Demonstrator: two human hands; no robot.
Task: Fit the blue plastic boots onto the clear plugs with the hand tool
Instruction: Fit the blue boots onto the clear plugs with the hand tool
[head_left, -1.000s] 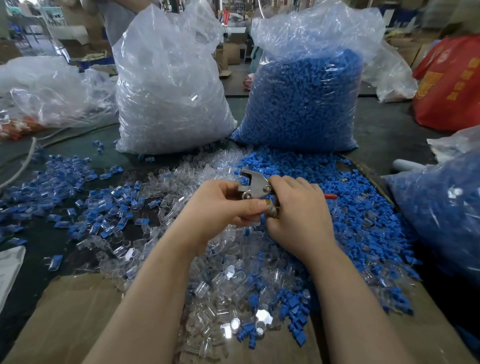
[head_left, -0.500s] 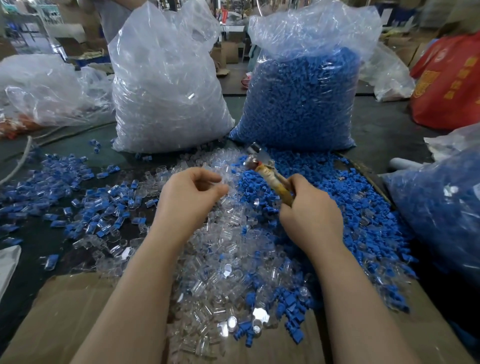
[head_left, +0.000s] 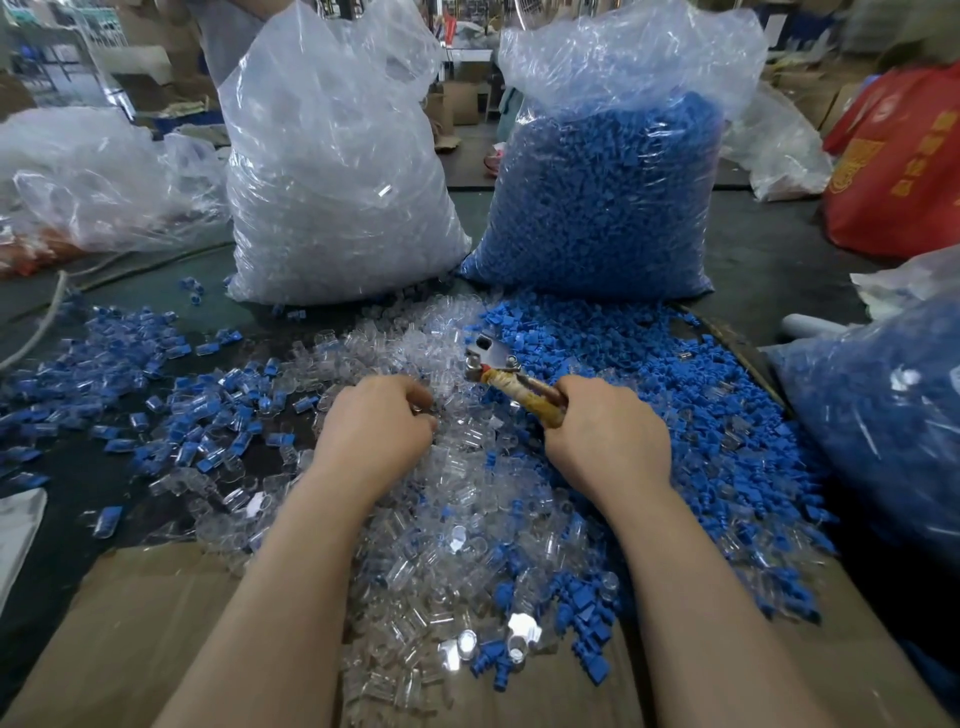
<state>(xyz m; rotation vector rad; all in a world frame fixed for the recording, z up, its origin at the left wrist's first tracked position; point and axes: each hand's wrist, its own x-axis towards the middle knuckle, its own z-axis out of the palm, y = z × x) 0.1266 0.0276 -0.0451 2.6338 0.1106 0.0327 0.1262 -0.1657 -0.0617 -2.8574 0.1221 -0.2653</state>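
Clear plugs (head_left: 415, 493) heaped mid-table, blue boots (head_left: 675, 374) piled to the right.
Right hand (head_left: 608, 436) grips the tool (head_left: 506, 371); left hand (head_left: 379, 421), fingers curled, digs into the plugs, its hold hidden.

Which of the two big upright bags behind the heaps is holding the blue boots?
The bag of blue boots is the one standing behind the right hand and the hand tool. The other upright bag holds only clear parts.

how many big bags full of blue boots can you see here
2. One bag of blue boots stands upright behind the loose piles, beside the clear plugs bag. Another blue bag lies at the right edge, partly cut off; more may be hidden.
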